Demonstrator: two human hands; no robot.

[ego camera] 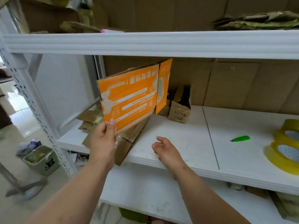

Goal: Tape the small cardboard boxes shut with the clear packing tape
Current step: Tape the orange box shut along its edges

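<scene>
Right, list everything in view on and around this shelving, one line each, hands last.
flattened box: one, orange and white print, held upright over the middle shelf's left part
small cardboard boxes: a few, brown, back of the middle shelf
flat cardboard: a pile, brown, under the orange box
tape rolls: two, clear yellowish, right edge of the shelf
cutter: one, green, lying left of the tape
shelf: white, middle level
bin: one, pale, on the floor, left
left hand: pinches the orange box's lower corner
right hand: open, above the shelf's front edge

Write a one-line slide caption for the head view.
Left hand holds a flattened orange carton at the shelf; right hand open, tape rolls lying unused.
</scene>
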